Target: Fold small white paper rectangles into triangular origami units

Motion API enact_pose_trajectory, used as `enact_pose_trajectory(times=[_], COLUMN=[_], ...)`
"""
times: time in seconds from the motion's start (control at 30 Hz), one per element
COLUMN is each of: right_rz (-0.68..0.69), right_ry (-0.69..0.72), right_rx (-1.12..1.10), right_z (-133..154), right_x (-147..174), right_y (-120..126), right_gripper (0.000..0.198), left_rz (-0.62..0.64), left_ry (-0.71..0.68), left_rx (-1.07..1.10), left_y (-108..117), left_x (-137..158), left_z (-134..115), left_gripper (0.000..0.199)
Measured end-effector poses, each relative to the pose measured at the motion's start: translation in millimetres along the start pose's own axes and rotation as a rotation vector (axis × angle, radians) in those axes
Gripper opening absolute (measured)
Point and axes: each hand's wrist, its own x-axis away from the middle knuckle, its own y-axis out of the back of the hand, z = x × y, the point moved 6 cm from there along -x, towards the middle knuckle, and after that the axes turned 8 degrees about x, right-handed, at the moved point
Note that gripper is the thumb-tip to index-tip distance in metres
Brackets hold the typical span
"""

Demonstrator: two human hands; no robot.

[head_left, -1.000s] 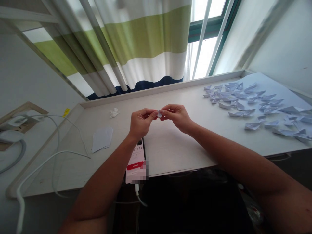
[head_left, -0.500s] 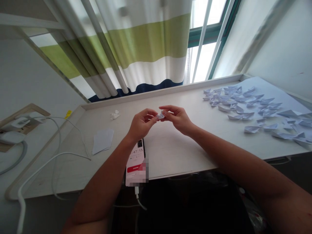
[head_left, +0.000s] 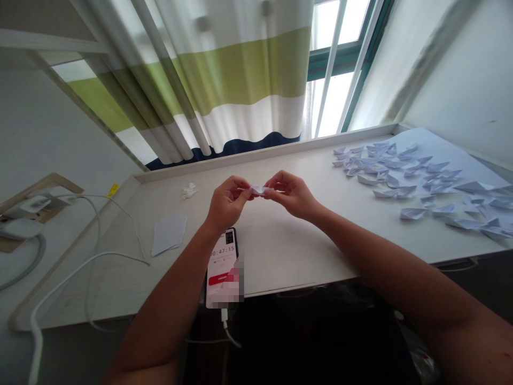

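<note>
A small folded white paper point(head_left: 258, 190), boat-like in outline, is held up over the middle of the table. My left hand point(head_left: 228, 202) pinches its left end between thumb and fingers. On the other end, my right hand point(head_left: 292, 194) has thumb and fingertips closed. The fingers hide both tips of the paper. Many folded paper boats point(head_left: 395, 163) lie spread over the right side of the table. Left of my left forearm rests a small stack of white paper sheets point(head_left: 169, 235).
A phone point(head_left: 222, 267) showing a timer lies at the table's front edge, a white charging cable point(head_left: 225, 316) plugged into it. Crumpled white scraps point(head_left: 189, 190) lie at the back left. White cables point(head_left: 80, 262) run from a power strip point(head_left: 38, 208) at far left. A curtain point(head_left: 240, 75) hangs behind.
My hands have drawn slightly apart, and the folded paper now stretches level between them. My right index finger, extended before, has curled in to the paper.
</note>
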Motion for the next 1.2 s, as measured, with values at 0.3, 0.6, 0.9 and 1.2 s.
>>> enact_pose_trajectory(times=[0.3, 0.6, 0.9, 1.2], right_rz=[0.049, 0.134, 0.215, 0.060], right_ry=[0.105, 0.128, 0.237, 0.002], right_rx=[0.262, 0.410, 0.711, 0.110], right_z=[4, 1, -5, -4], right_x=[-1, -1, 1, 0], right_y=[6, 11, 9, 2], right_gripper=[0.032, 0.034, 0.019, 0.049], left_rz=[0.095, 0.121, 0.087, 0.066], left_ry=[0.007, 0.147, 0.165, 0.157], left_rx=[-0.076, 0.039, 0.068, 0.102], left_y=[0, 3, 4, 6], left_x=[1, -3, -5, -5], left_z=[-1, 9, 19, 18], left_gripper=[0.025, 0.032, 0.037, 0.035])
